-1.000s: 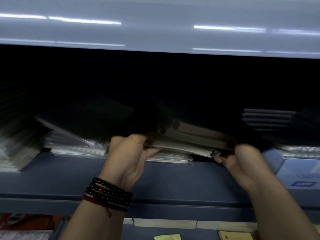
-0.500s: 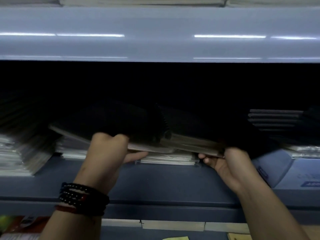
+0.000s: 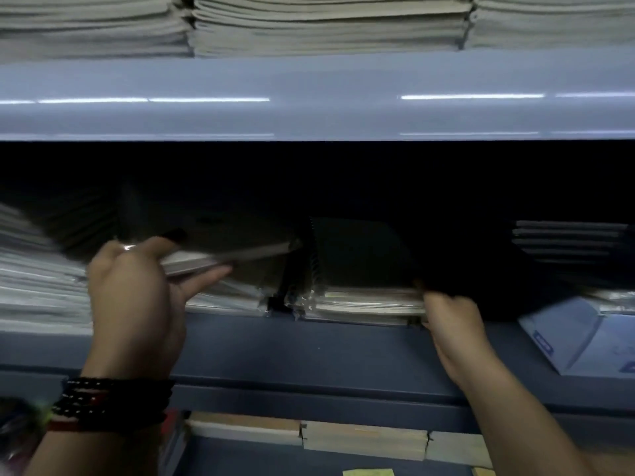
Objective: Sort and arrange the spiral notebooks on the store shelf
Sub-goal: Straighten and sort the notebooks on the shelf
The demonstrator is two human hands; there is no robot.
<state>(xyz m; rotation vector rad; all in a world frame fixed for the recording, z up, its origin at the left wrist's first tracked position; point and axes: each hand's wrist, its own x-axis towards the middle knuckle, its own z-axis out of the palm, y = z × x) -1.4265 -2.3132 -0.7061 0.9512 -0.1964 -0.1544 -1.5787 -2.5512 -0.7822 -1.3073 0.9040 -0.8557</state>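
Head: two hands (image 3: 134, 300) (image 3: 455, 322), one lifted notebook (image 3: 226, 257)

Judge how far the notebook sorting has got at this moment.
Partway. Done: a centre stack lies flat on the shelf, the right hand at its end. In hand: the left hand grips a few notebooks above a lower pile. Left: placing those; the far-left pile looks uneven.
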